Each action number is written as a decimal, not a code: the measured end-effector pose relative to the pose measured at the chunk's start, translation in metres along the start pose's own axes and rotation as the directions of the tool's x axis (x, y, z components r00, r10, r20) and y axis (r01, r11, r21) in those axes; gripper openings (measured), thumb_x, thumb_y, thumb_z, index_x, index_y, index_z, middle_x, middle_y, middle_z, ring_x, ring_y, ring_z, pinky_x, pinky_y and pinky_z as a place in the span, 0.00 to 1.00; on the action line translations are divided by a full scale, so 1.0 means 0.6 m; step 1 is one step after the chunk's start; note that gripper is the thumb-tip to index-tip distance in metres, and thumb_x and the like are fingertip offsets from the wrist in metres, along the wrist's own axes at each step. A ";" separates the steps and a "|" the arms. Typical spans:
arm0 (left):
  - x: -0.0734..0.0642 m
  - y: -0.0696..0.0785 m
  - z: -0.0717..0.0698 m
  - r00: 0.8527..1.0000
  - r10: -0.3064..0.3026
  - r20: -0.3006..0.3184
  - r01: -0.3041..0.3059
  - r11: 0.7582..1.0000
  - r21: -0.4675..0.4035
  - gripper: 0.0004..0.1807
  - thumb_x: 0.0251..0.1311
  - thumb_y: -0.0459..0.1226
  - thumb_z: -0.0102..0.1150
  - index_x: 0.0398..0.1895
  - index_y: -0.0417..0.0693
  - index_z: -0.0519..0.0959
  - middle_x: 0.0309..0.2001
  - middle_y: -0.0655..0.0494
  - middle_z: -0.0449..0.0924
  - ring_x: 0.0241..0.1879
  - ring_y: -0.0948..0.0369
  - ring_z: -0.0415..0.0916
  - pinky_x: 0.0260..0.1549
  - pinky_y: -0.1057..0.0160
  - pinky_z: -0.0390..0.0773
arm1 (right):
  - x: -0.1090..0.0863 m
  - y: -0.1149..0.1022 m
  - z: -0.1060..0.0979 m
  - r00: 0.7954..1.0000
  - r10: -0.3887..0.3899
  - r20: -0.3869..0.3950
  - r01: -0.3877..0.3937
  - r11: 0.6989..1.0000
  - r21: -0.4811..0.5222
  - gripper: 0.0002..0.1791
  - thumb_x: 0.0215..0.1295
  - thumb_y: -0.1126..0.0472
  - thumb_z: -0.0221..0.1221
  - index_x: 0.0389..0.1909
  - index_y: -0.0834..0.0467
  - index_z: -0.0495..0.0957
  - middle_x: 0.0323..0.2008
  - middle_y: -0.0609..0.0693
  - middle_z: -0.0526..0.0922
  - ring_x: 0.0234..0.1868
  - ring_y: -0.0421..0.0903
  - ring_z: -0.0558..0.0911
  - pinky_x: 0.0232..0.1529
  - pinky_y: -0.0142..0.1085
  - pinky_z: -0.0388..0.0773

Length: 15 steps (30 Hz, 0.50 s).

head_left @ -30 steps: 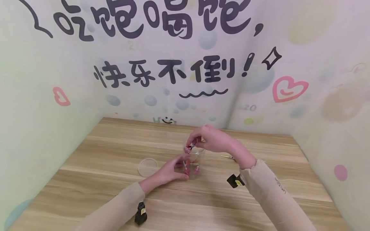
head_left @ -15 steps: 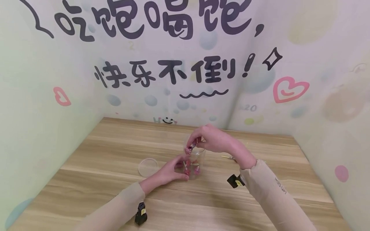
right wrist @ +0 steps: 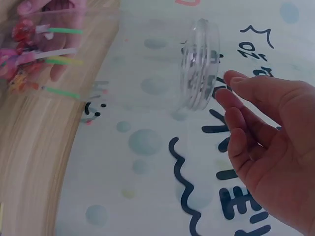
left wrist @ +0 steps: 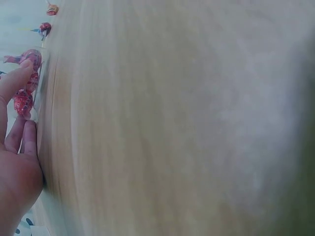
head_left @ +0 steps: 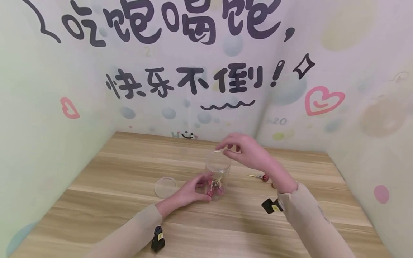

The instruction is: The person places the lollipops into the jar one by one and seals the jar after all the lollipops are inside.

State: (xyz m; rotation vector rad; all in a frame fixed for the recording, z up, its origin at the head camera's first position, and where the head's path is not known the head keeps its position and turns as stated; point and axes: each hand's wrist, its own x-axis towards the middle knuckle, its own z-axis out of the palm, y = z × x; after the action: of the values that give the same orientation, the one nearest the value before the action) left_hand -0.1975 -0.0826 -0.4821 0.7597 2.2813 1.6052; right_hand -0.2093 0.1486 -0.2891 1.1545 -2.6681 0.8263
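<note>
A tall clear jar [head_left: 218,170] stands upright on the wooden table with its mouth uncovered. Several wrapped lollipops [right wrist: 23,30] lie at its bottom, red, pink and orange, with green, white and yellow sticks. My left hand [head_left: 189,191] holds the lower side of the jar, thumb in front and fingers round the far side. Just above the jar's rim hovers my right hand [head_left: 247,152], its fingers loosely bent and nothing between them. In the right wrist view, the fingertips are close to the rim.
To the left of the jar lies a round clear lid [head_left: 165,187]. On the right, a red lollipop [head_left: 265,178] rests on the table, and another [head_left: 273,185] is partly hidden by the right forearm. A printed wall [head_left: 155,118] borders the table's back.
The right hand has let a dark-wrapped lollipop go into the jar, then lifted and moved right, off the rim. The left hand keeps its hold in the same place.
</note>
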 end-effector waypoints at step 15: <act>-0.001 0.000 0.002 1.000 -0.014 -0.010 0.014 1.000 0.015 0.47 0.51 0.34 0.73 0.74 0.45 0.60 0.70 0.43 0.68 0.67 0.45 0.68 0.69 0.45 0.68 | -0.101 0.090 -0.028 0.986 0.152 -0.072 -0.155 0.988 -0.028 0.12 0.66 0.66 0.61 0.47 0.52 0.84 0.42 0.44 0.87 0.38 0.38 0.80 0.35 0.29 0.78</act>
State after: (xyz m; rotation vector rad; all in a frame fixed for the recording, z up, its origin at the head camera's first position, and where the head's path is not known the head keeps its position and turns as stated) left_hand -0.1966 -0.0818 -0.4829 0.7391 2.3027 1.5908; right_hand -0.2063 0.2265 -0.3174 0.9042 -2.7287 0.8251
